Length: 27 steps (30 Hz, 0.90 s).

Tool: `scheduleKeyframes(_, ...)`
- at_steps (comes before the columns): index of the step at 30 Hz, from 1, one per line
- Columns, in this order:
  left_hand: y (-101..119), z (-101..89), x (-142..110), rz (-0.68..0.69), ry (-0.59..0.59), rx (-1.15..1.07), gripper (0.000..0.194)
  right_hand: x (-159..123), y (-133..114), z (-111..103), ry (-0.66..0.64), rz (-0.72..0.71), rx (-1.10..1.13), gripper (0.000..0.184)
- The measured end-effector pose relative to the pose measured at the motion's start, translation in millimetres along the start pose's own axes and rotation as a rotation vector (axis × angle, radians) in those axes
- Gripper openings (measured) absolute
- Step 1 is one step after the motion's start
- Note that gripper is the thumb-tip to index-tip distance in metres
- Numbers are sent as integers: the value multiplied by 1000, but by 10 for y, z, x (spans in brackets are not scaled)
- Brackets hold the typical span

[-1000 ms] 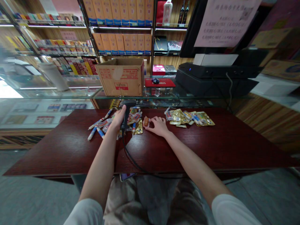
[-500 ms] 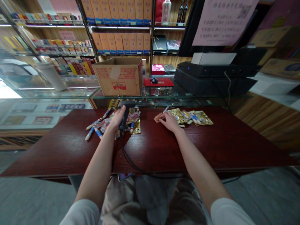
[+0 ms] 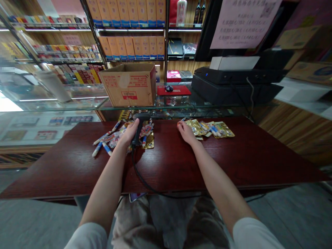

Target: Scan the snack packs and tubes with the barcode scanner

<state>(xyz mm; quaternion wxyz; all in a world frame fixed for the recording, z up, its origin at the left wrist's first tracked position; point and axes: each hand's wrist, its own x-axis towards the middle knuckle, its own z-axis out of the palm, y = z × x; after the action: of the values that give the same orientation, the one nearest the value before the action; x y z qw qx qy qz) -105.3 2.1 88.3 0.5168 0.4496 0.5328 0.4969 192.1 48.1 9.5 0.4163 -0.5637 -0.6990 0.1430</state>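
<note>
My left hand [image 3: 131, 130] is wrapped round the handle of a black barcode scanner [image 3: 138, 130], tilted above a pile of small goods. That pile holds clear-wrapped snack packets [image 3: 114, 139], blue-and-white tubes [image 3: 97, 149] and a gold packet [image 3: 149, 141]. On the right, my right hand [image 3: 185, 132] has its fingers curled together at the left end of a second pile. A reddish bit of a small packet [image 3: 178, 123] shows at its fingertips; the hand covers the rest. Beside it lie gold foil packets [image 3: 194, 127] with several blue-and-white tubes [image 3: 215, 130] on them.
An open cardboard box [image 3: 128, 86] stands on the glass counter [image 3: 176, 111] behind the dark red table [image 3: 160, 166]. A mouse [image 3: 169, 88] rests on a red mat [image 3: 181, 90]. The scanner's cable [image 3: 145, 183] runs over the table's front edge.
My right hand has curled its fingers in, and the small packet that lay under them no longer shows on the table. My left hand keeps the barcode scanner above the left pile.
</note>
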Motion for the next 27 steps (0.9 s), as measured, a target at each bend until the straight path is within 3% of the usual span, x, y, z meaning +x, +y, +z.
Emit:
scheduleKeyframes(3,2,3,-4,4,-15,-13,45,78,123,9,157,168,258,32)
scheduleKeyframes(8,10,25,-34,9,-92,-20,45,136,180,13,181,326,714,29)
scheduleKeyframes(16,-10,150,-137,-59,-346,-88,54,86,-32,13,200,254,853,29)
scheduleKeyframes(27,-245,282,-28,-63,-534,-50,61,52,-171,78,156,282,986,26)
